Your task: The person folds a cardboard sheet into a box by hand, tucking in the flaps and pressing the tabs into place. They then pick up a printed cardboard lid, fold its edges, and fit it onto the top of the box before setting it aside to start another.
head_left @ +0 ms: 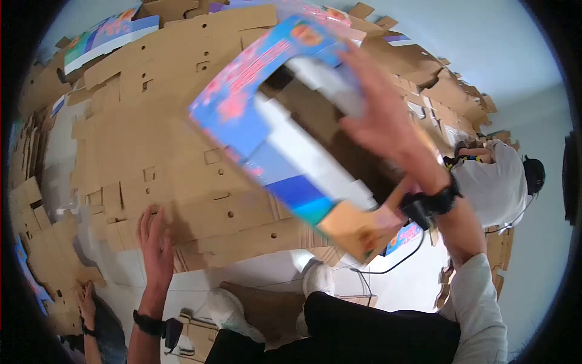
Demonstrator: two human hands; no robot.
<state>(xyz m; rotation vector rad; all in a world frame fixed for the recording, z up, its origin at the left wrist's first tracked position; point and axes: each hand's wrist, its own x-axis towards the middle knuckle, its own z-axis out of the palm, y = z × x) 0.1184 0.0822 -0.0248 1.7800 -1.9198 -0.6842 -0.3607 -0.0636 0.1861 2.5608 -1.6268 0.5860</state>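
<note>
A printed cardboard box [245, 142] with a large cut-out window hangs tilted over the stack, blurred by motion. It shows blue, pink and orange print outside and white and brown faces inside. My right hand [391, 121] grips its right side, fingers along the upper edge and thumb over the opening. Below it lies a stack of flat brown cardboard sheets [139, 127] with slots and holes. Fingers stretched out, my left hand [156, 246] rests at the stack's front edge and holds nothing.
Printed cardboard [115, 36] lies at the back left, with more brown cardboard [418, 64] at the back right. A person in a light shirt [494, 182] bends at the right. Another person's hand [86, 303] touches cardboard at the lower left. A black cable [394, 270] hangs near my right wrist.
</note>
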